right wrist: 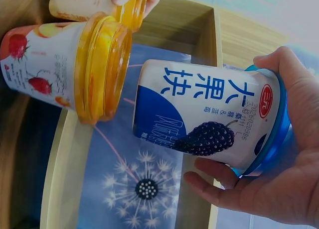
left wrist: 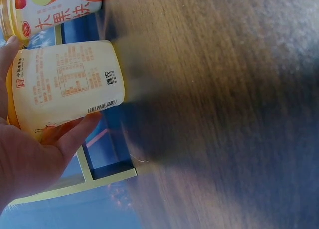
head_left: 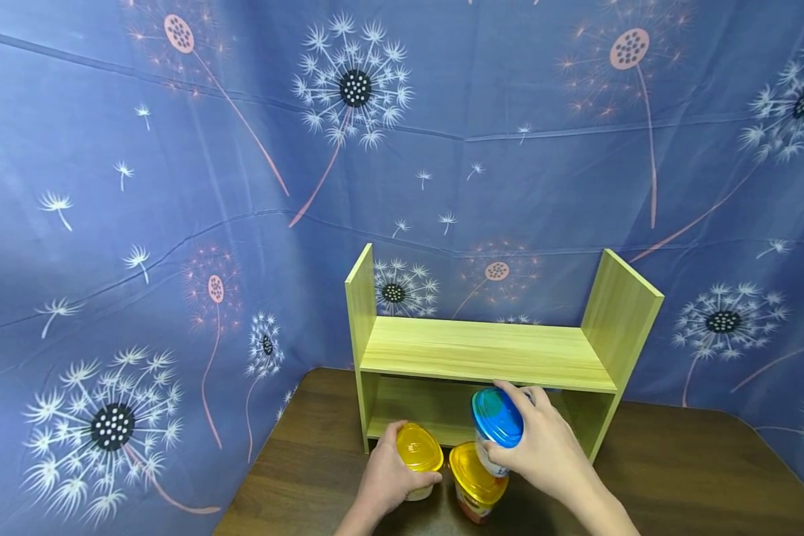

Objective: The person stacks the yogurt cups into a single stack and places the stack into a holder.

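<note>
My left hand (head_left: pixel 387 476) grips a yogurt cup with a yellow lid (head_left: pixel 420 447), thumb and fingers around its upper part. Its pale printed side with a barcode (left wrist: pixel 70 84) faces the left wrist camera, and its base is at or just above the tabletop. In my right hand (head_left: pixel 543 439) is a blue-lidded yogurt cup (head_left: pixel 498 417), held by the lid end and raised off the table. Blackberries are printed on that cup's side. Below and beside it stands another yellow-lidded cup (head_left: pixel 472 476), with strawberries and peach on its label (right wrist: pixel 40 64); neither hand grips it.
Behind the cups stands a light wooden two-level shelf (head_left: pixel 489 353) with tall side panels, on a dark brown wooden table (head_left: pixel 697 469). A blue cloth printed with dandelions (head_left: pixel 469 179) hangs behind and to the left.
</note>
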`<state>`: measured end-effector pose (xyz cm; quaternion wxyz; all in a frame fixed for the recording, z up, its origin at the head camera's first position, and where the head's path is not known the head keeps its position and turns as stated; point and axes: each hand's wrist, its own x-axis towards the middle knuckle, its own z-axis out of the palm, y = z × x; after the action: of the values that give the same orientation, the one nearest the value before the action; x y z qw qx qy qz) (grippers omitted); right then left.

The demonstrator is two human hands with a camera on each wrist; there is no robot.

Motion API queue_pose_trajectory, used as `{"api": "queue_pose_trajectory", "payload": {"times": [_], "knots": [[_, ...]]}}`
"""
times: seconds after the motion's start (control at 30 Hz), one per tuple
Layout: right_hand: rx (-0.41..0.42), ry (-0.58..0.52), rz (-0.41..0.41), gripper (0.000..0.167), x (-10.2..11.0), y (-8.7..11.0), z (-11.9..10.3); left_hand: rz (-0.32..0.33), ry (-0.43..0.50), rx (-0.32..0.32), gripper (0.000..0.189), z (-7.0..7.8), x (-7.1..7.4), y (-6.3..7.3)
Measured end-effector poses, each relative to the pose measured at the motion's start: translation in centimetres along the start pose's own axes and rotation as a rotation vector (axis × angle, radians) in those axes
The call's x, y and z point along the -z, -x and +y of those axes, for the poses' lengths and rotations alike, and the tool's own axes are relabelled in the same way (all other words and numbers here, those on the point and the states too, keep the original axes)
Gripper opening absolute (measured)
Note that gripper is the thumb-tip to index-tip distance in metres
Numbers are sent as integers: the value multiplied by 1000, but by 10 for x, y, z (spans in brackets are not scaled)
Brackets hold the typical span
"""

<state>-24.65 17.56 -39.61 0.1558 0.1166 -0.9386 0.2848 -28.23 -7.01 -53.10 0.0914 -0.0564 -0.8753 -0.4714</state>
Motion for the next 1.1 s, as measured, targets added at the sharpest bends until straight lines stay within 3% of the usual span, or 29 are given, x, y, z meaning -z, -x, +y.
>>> {"api": "queue_pose_trajectory", "payload": {"times": [0.43, 1.1], "knots": [[-22, -51, -57, 89, -20, -9, -17, 0, -1, 6, 104, -1, -1, 0], [37, -136, -65, 86, -59, -26, -46, 1, -13, -7, 105, -6, 1, -2]]}}
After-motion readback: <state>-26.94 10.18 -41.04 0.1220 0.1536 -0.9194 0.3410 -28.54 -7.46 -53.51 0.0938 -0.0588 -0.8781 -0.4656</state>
